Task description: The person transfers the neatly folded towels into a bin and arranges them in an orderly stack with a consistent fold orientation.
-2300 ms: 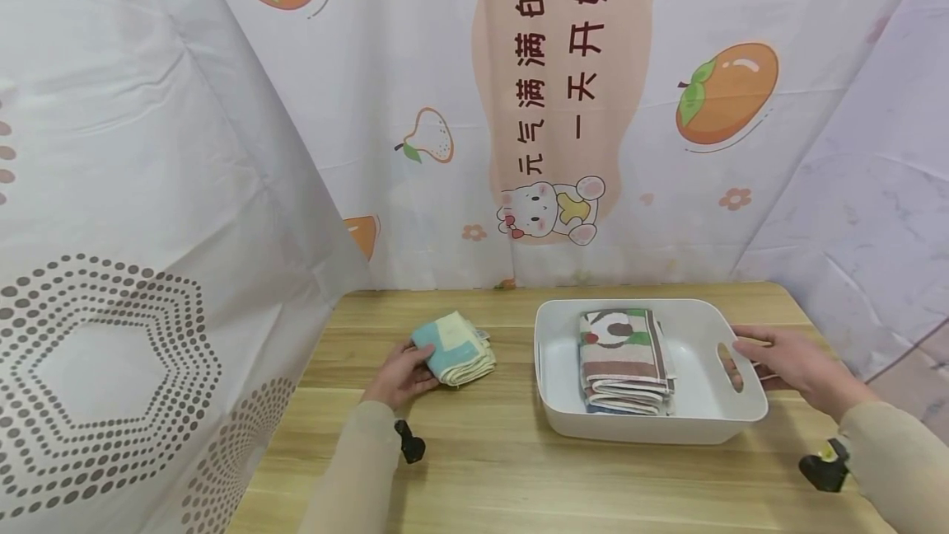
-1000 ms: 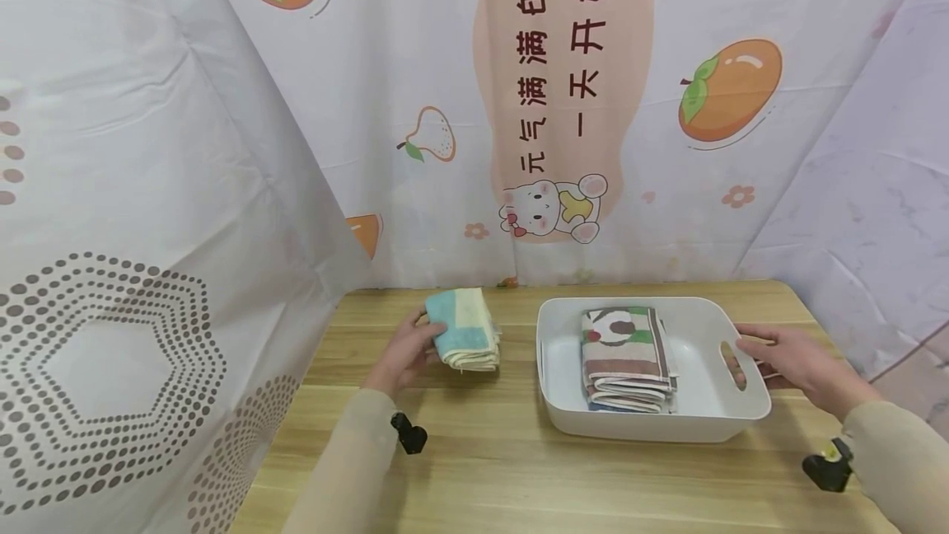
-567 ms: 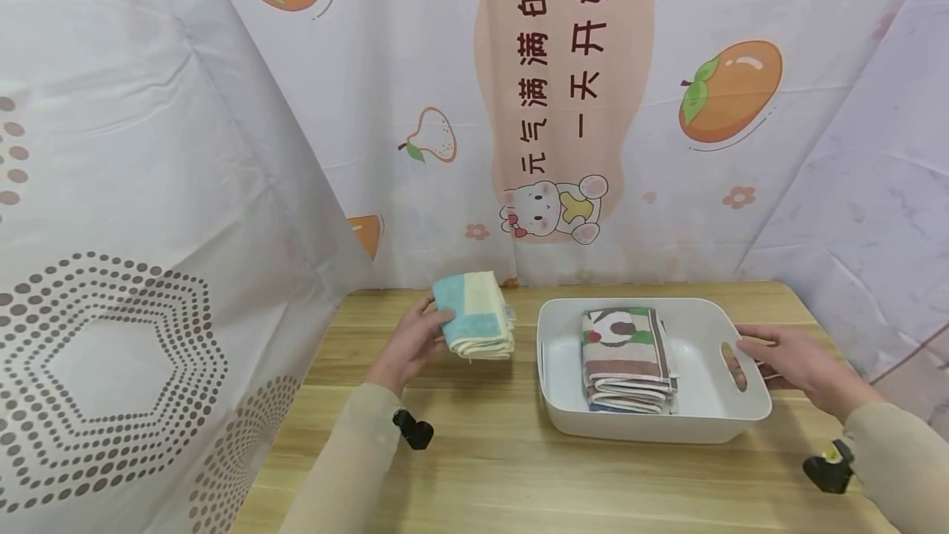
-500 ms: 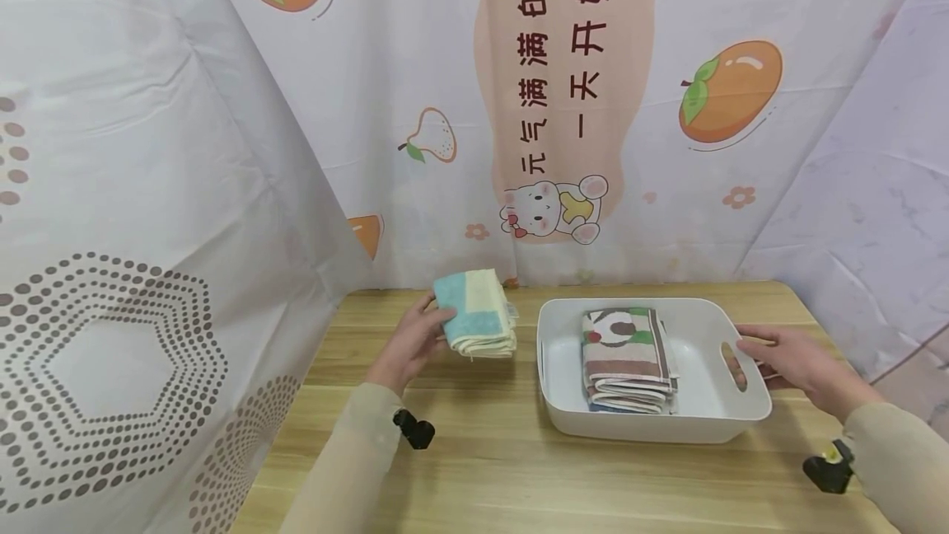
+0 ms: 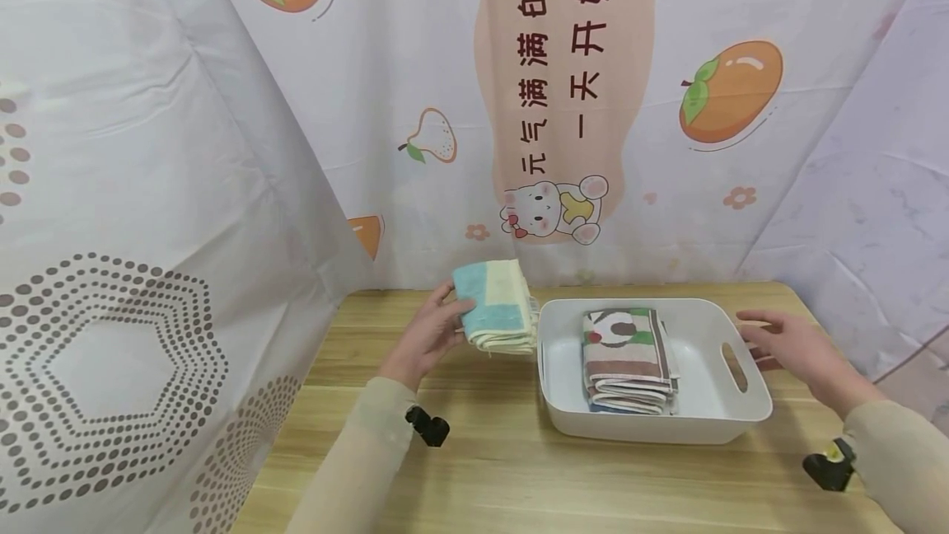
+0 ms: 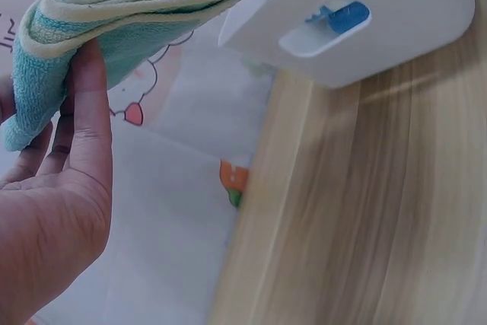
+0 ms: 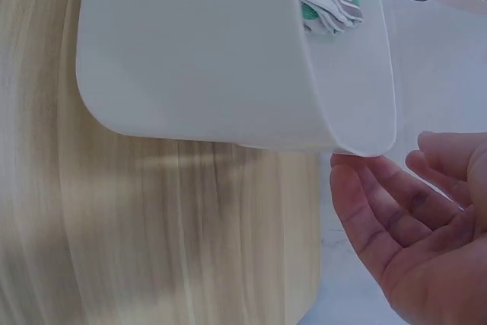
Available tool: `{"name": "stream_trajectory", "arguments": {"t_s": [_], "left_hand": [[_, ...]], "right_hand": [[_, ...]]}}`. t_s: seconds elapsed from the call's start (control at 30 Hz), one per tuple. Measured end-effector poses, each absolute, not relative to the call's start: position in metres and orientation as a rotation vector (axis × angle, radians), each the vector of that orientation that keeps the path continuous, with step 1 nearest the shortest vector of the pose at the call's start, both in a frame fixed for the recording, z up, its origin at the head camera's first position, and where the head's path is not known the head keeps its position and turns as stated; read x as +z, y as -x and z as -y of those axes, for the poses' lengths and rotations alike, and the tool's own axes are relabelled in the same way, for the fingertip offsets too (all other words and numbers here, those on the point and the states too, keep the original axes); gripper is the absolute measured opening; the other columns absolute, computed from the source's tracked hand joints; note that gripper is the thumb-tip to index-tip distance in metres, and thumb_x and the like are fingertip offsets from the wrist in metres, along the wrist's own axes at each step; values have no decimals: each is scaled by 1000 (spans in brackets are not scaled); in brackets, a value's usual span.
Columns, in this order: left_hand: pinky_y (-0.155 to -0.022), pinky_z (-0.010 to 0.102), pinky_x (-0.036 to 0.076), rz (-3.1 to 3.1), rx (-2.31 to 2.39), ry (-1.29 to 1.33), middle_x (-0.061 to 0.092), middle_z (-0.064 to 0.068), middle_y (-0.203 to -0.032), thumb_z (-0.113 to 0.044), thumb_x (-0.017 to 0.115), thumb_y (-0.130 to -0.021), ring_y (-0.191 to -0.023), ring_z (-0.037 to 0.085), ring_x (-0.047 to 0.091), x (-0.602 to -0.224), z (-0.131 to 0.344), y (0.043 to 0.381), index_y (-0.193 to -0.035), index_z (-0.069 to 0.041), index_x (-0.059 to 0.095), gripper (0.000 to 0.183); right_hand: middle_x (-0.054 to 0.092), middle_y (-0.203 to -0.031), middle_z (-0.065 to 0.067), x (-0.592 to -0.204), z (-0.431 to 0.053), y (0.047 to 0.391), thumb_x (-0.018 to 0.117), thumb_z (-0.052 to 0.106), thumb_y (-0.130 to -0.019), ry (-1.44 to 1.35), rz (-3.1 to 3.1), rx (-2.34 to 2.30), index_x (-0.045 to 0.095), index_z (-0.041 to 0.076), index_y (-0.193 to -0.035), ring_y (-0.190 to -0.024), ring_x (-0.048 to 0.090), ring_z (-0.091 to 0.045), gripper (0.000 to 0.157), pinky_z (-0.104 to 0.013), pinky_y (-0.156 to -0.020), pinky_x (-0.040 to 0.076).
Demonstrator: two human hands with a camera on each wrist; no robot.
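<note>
My left hand [image 5: 428, 338] holds a folded blue and pale-yellow towel [image 5: 495, 307] by its left edge, raised over the table just left of the white bin [image 5: 638, 430]. Thumb and fingers pinch the towel [image 6: 129, 1] in the left wrist view, its layered folds facing up. Inside the bin lies a folded towel stack [image 5: 626, 357] with brown, white and green on top and some blue beneath. My right hand [image 5: 801, 348] is at the bin's right end, fingers loosely bent beside the handle hole. From the right wrist, its fingertips [image 7: 350, 169] show right at the bin's rim [image 7: 388, 123].
The wooden table [image 5: 504, 476] carries the bin on its right half. A printed curtain [image 5: 445, 48] hangs directly behind the table's back edge, with another patterned sheet [image 5: 170, 188] along the left side. Small black wrist cameras sit at both cuffs.
My left hand has lifted the blue and yellow towel off the table and carried it rightward to the bin's left side. My right hand's fingers have come out of the handle hole.
</note>
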State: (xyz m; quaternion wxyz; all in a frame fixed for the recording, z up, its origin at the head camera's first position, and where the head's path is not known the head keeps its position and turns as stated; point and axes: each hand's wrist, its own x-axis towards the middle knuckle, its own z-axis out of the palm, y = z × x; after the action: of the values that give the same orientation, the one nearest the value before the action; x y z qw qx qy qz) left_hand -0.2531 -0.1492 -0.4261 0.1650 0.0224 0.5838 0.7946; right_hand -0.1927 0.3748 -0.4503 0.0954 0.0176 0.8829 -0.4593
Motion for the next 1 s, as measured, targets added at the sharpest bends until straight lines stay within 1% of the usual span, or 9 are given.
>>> {"name": "stream_trajectory", "arguments": {"t_s": [0.2, 0.4, 0.53, 0.7, 0.73, 0.8, 0.87, 0.93, 1.0], "left_hand": [[-78, 37, 60, -1638, 2266, -91, 64, 14, -121, -9, 67, -97, -98, 24, 70, -423, 139, 254, -147, -25, 49, 56], [-80, 38, 58, -1617, 2256, -132, 64, 13, -120, -8, 66, -97, -96, 23, 69, -420, 129, 254, -151, -24, 44, 60], [-80, 37, 59, -1588, 2250, -154, 64, 11, -119, -9, 67, -97, -95, 22, 69, -419, 122, 254, -152, -24, 43, 62], [-82, 38, 58, -1564, 2235, -159, 64, 12, -121, -8, 66, -96, -96, 23, 69, -417, 111, 251, -153, -24, 41, 64], [-83, 38, 59, -1557, 2231, -157, 64, 12, -121, -8, 66, -96, -96, 22, 69, -416, 109, 251, -153, -24, 41, 64], [-84, 39, 59, -1546, 2226, -164, 64, 13, -123, -7, 66, -95, -96, 23, 69, -417, 104, 250, -153, -24, 42, 64], [-83, 39, 59, -1527, 2225, -173, 65, 13, -123, -7, 67, -95, -96, 23, 70, -417, 99, 249, -152, -24, 43, 65], [-83, 38, 59, -1524, 2216, -197, 65, 13, -123, -7, 67, -95, -95, 22, 70, -417, 94, 248, -152, -24, 44, 64], [-83, 38, 59, -1519, 2207, -209, 65, 13, -124, -7, 68, -94, -96, 22, 70, -418, 89, 247, -152, -25, 45, 65]], "right_hand": [[65, -122, -35, -447, -375, 192, 48, 27, -109, -48, -2617, -1397, 33, -19, -147, -87, 73, -18, 62, -36, -74, 63], [66, -122, -33, -446, -373, 191, 49, 28, -109, -47, -2615, -1398, 35, -18, -147, -88, 73, -17, 62, -37, -75, 63], [65, -123, -35, -445, -373, 191, 48, 25, -109, -42, -2627, -1420, 34, -19, -147, -87, 74, -17, 59, -36, -75, 63], [67, -120, -33, -442, -374, 193, 46, 21, -109, -31, -2681, -1453, 35, -18, -146, -84, 74, -15, 55, -35, -74, 63], [69, -118, -30, -442, -374, 193, 47, 22, -109, -26, -2695, -1460, 36, -17, -146, -84, 74, -14, 55, -35, -74, 63], [74, -113, -19, -439, -373, 192, 48, 24, -109, -22, -2704, -1492, 38, -15, -147, -83, 74, -14, 55, -34, -74, 62], [77, -106, -3, -438, -372, 191, 51, 26, -108, -10, -2697, -1543, 42, -11, -146, -83, 74, -12, 54, -33, -74, 62], [76, -101, 12, -438, -372, 190, 53, 26, -108, 18, -2676, -1597, 50, 0, -143, -84, 74, -11, 44, -32, -74, 62], [74, -100, 19, -437, -370, 189, 54, 25, -108, 55, -2627, -1666, 55, 12, -137, -86, 74, -11, 32, -31, -75, 62]]}}
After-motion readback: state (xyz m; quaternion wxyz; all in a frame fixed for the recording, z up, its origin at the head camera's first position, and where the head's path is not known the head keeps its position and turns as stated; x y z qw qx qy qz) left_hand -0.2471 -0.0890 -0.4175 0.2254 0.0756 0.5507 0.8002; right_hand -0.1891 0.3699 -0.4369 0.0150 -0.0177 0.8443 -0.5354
